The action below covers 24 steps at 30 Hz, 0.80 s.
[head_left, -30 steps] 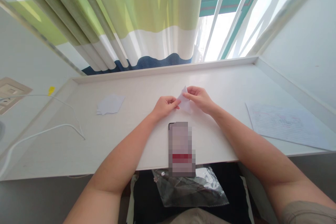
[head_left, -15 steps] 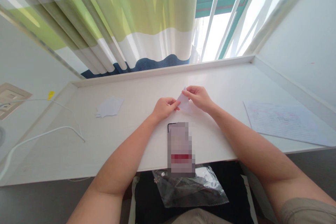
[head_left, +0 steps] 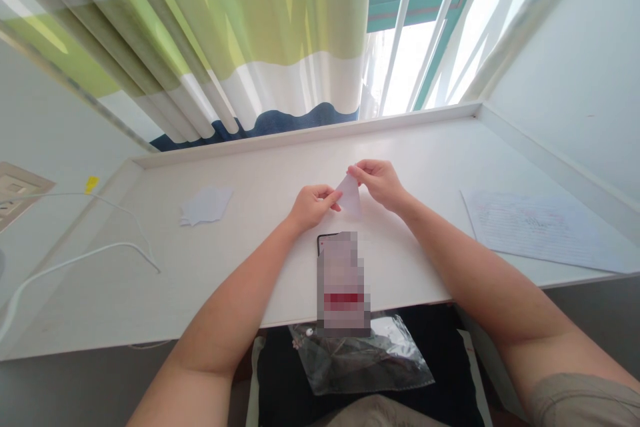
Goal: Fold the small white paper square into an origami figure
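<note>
White paper (head_left: 351,203) is pinched in both hands (head_left: 311,207) (head_left: 382,183); what the bag (head_left: 373,368) holds is unclear.

Left fingers (head_left: 333,198) and right fingers (head_left: 360,173) pinching paper (head_left: 351,200), phone (head_left: 343,273) near, white desk (head_left: 260,173)

Here's a homely study nook, looks like: white desk (head_left: 275,173), banded curtain (head_left: 280,20) and green-framed window (head_left: 425,7) beyond it, wall socket (head_left: 23,180) to its left, handwritten sheets (head_left: 540,227) on its right.
</note>
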Motion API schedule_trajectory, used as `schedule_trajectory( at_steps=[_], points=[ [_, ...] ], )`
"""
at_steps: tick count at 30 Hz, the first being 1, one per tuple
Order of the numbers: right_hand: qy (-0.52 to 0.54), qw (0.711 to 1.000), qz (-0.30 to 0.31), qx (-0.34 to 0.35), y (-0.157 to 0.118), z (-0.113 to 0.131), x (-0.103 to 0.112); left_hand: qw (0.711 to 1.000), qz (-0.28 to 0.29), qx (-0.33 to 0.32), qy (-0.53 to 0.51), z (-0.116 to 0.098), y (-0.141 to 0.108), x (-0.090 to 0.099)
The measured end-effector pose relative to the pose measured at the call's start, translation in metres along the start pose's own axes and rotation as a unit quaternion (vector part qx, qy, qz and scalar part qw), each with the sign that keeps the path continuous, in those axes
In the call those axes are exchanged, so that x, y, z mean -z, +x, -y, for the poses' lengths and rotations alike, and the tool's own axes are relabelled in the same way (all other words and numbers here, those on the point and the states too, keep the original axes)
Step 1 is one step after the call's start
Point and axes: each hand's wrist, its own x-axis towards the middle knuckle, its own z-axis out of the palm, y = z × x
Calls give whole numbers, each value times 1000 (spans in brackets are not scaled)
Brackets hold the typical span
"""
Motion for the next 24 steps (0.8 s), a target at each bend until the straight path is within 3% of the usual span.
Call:
schedule_trajectory(
  at_steps=[8,15,20,24],
  points=[
    [54,998,-10,-18,1,-3,1,999,34,-4,-23,-2,-1,0],
    [100,992,-27,-67,3,-2,6,1000,15,5,-14,1,-1,1],
    [49,997,38,-51,-3,1,2,999,2,16,-44,2,-1,2],
    [13,998,51,-31,-6,-1,-3,997,21,11,-78,2,0,1]
  ],
)
